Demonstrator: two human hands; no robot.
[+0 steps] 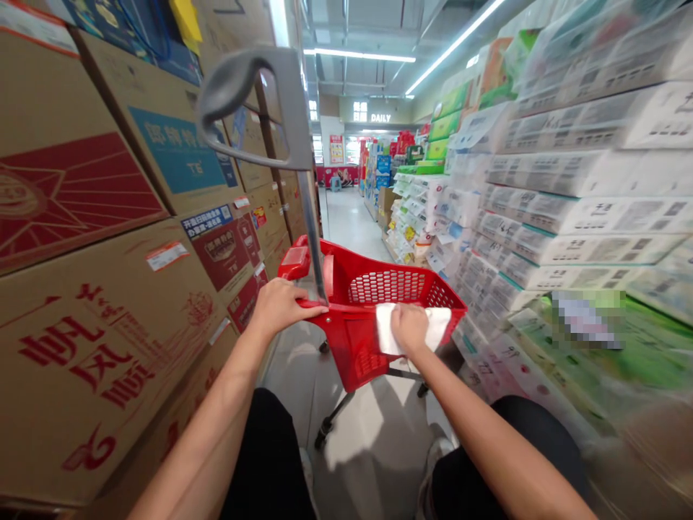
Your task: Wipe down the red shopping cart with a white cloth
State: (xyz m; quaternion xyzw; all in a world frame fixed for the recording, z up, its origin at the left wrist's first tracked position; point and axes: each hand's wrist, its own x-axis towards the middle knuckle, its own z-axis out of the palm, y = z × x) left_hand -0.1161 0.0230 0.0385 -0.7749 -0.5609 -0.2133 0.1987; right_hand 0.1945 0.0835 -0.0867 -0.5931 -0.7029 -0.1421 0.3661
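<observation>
A red plastic shopping cart (360, 336) with perforated basket walls stands in front of me on dark wheels. My left hand (279, 307) grips its near left edge, thumb lying along the red rim beside the foot of a metal pole (312, 231). A grey loop handle (289, 108) tops that pole. On the cart's near right side, my right hand (410, 328) is closed on a white cloth (439, 325) and presses it against the rim. The cloth hangs over part of the basket's outer wall. The fingertips of my right hand are hidden.
Stacked cardboard cartons (97, 347) with red print wall in the left side. At right rise tall stacks of plastic-wrapped paper packs (606, 173), close to the cart. A pale tiled floor (346, 217) runs down the aisle toward a far red counter (346, 175).
</observation>
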